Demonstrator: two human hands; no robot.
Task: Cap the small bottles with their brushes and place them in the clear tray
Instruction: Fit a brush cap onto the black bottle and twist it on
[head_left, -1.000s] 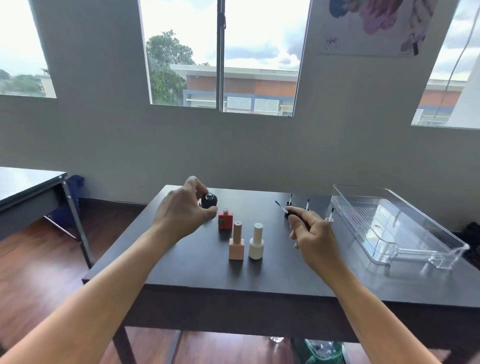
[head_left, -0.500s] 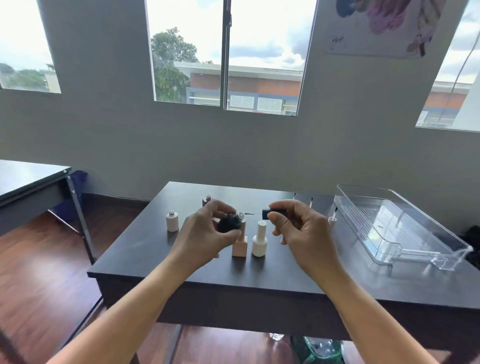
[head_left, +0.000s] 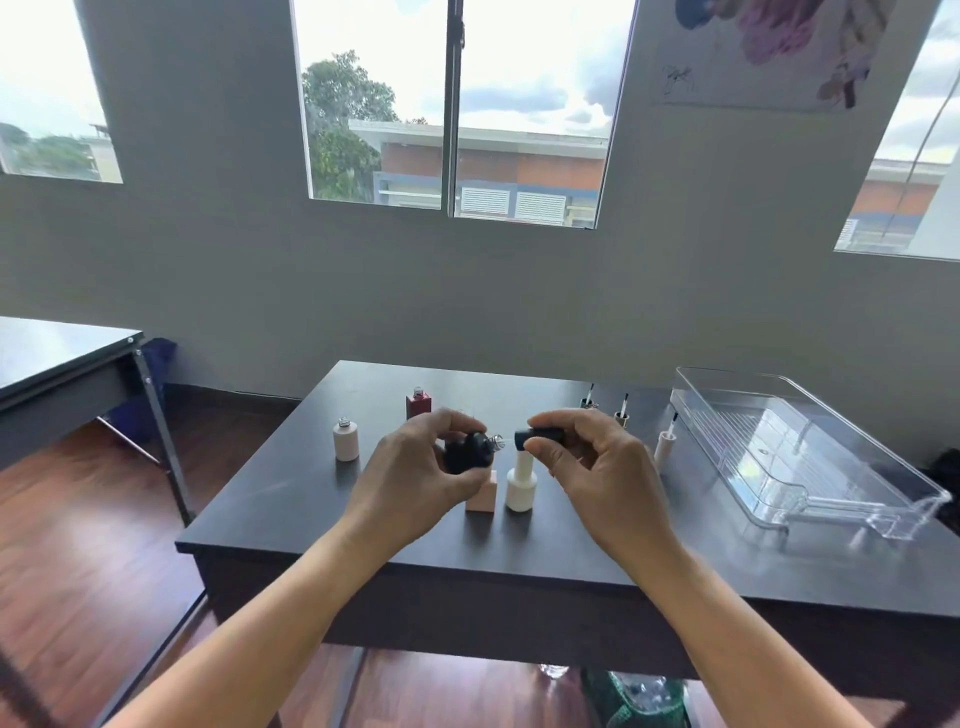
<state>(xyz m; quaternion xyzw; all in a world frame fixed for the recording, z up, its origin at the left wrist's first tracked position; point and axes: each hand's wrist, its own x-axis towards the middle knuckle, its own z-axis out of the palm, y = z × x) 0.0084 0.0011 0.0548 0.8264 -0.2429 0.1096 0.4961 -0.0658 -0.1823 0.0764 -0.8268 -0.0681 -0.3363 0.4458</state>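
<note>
My left hand (head_left: 415, 478) grips a small round black bottle (head_left: 467, 453), tilted with its silver neck toward the right. My right hand (head_left: 597, 473) pinches a black brush cap (head_left: 537, 435), held sideways with its brush end just short of the bottle's neck. Both are held above the dark table (head_left: 519, 551). Below them stand a capped pink square bottle (head_left: 482, 496) and a capped white bottle (head_left: 520, 480). An uncapped cream bottle (head_left: 346, 439) and an uncapped red bottle (head_left: 418, 404) stand further left. The clear tray (head_left: 810, 457) lies at the right.
Three loose brush caps stand upright near the tray: a black one (head_left: 587, 400), a tan one (head_left: 622, 414) and a cream one (head_left: 664, 447). A second dark table (head_left: 57, 364) stands at the left. The grey wall rises behind the table.
I lifted the black bottle and the black brush cap off the table and brought them together in front of me; the brush end now sits closer to the bottle's neck.
</note>
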